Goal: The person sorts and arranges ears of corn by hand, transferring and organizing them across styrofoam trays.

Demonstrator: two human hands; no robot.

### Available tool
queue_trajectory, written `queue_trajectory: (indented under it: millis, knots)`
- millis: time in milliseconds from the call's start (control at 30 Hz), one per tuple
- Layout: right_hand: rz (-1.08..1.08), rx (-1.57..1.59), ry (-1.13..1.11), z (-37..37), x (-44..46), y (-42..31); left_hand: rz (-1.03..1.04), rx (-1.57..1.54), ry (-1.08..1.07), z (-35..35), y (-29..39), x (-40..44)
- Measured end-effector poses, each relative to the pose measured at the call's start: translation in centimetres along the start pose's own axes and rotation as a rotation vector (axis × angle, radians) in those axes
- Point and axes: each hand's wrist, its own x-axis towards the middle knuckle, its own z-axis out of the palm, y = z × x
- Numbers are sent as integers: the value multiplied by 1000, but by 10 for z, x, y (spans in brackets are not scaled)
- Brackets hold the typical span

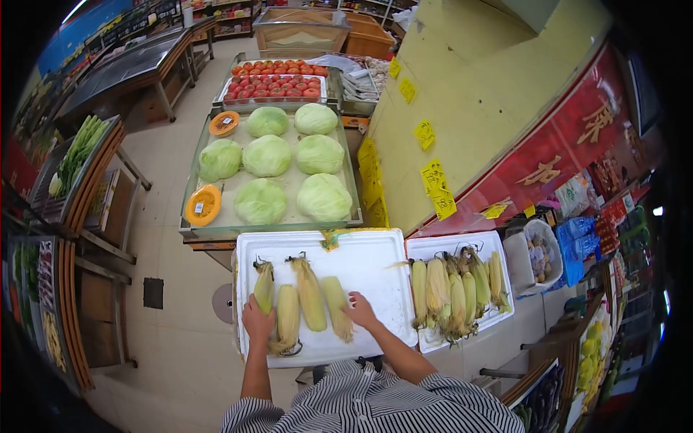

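In a white tray [375, 270], we see four ears of corn [310, 296] side by side: the left hand [258, 316] grasps the leftmost ear [264, 283], while the right hand [360, 311], loosely open, is at the rightmost ear [336, 303] (whether touching, we cannot tell).

I record my shirt [361, 400] as dark-and-white striped, the corn [309, 296] pale yellow-green, its tray [375, 274] white, the cabbages [267, 156] light green, the tomatoes [273, 89] red, the price tags [437, 189] yellow.
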Motion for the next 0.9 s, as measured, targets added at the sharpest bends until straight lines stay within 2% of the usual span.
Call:
queue_trajectory:
  millis: [33,100,233,300,367,400,467,567,633,667,700,733,900]
  knots:
    - [23,98,-18,-16,2,2,-5,-9,-20,3,0,-2]
    - [-95,211,188,-57,-3,4,-19,-24,-62,7,2,-7]
    - [-151,184,517,-166,-14,25,-19,-46,-85,3,14,-13]
    - [-114,125,730,-216,-20,56,5,-53,-73,6,13,-17]
    - [-31,69,853,-264,-28,93,11,-34,-50,14,8,-21]
    - [48,-77,869,-282,-34,110,13,-24,-38,18,9,-25]
    - [208,-364,890,-309,-45,138,-8,75,6,19,20,-37]
    - [454,-373,737,-321,-57,165,-14,176,78,26,48,-57]
    - [445,-356,534,-316,-61,203,28,247,148,33,85,-82]
    - [433,-324,467,-309,-63,213,22,244,93,40,102,-90]
    - [418,-289,401,-305,-64,217,173,267,136,66,102,-91]
    - [395,-301,415,-302,-66,223,324,295,172,90,102,-91]
    - [340,-395,395,-296,-71,230,544,71,-54,123,261,-140]
